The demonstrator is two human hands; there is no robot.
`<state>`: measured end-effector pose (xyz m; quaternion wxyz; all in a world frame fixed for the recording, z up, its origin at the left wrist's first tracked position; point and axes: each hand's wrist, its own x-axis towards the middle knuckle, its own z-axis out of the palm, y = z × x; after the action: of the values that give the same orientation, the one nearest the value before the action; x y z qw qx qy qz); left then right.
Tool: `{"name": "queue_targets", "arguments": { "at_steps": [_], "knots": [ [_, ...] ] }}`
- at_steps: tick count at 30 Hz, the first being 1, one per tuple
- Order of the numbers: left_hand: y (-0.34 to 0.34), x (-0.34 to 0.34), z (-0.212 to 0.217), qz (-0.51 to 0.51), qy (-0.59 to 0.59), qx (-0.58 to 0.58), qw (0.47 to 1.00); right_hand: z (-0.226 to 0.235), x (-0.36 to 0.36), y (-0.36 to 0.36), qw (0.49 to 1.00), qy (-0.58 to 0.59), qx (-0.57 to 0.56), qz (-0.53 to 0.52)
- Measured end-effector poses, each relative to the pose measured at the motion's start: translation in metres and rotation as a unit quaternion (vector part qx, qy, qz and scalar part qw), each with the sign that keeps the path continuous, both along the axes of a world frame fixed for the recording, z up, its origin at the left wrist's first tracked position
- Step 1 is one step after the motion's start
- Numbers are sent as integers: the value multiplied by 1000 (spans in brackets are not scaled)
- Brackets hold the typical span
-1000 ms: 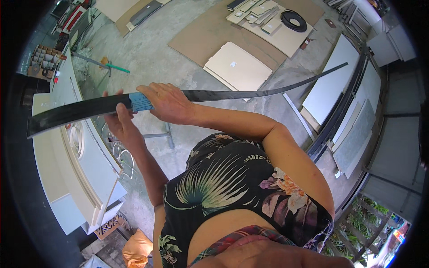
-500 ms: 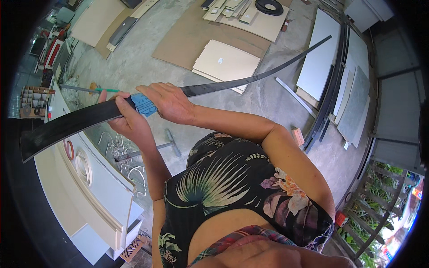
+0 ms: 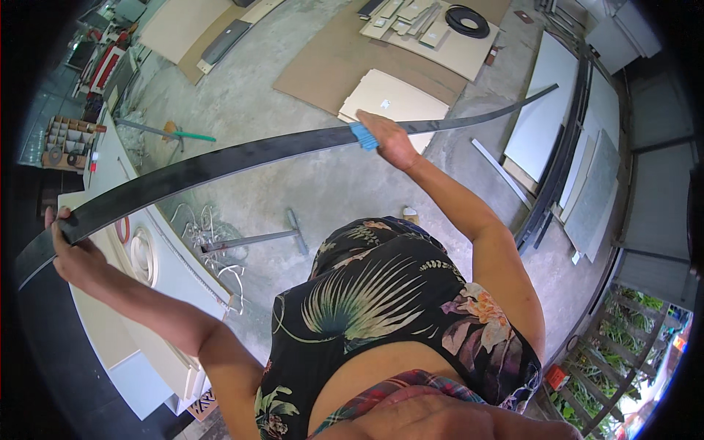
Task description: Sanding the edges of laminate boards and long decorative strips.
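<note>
- Two hands on one dark strip (image 3: 242, 155), spanning the frame from left edge to upper right, clear of the floor
- Left hand (image 3: 75, 258), far left of the frame: gripping the strip a little in from its left end, fingertips showing at the upper edge; probably steadying that end
- Right hand (image 3: 394, 144), just above centre: clasping a blue cloth (image 3: 362, 136) against the strip; cloth seemingly serving as a layer between skin and surface
- Hands well apart, likely to share the weight and limit sag or twist
- Right end of the strip free of any hand; crossing a white panel (image 3: 541, 92) in the view, contact impossible to tell
- Upper centre, beyond the strip: cream boards (image 3: 392, 95) stacked on a brown sheet (image 3: 315, 73), perhaps to spare faces from the concrete
- Upper right of centre: black coil (image 3: 469, 33), wound probably for compactness
- Left, below the strip: white roll (image 3: 141, 257), close to the left forearm
</note>
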<state>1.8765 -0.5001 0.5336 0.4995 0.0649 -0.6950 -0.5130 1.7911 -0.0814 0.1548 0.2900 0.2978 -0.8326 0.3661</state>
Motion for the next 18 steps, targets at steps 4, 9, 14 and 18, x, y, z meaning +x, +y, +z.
{"name": "queue_targets", "arguments": {
  "at_steps": [4, 9, 14, 18],
  "knots": [
    [-108, 25, 47, -34, -55, 22, 998, -29, -6, 14, 1000, -15, 15, -17],
    [-206, 52, 107, 72, -69, 29, 995, -48, -8, 26, 998, -40, 37, -24],
    [-191, 68, 96, 88, -60, 14, 994, -33, -11, -5, 998, -61, 16, 12],
    [-97, 66, -22, 65, 59, -5, 996, 0, -21, -35, 999, -37, -17, 32]
  ]
}}
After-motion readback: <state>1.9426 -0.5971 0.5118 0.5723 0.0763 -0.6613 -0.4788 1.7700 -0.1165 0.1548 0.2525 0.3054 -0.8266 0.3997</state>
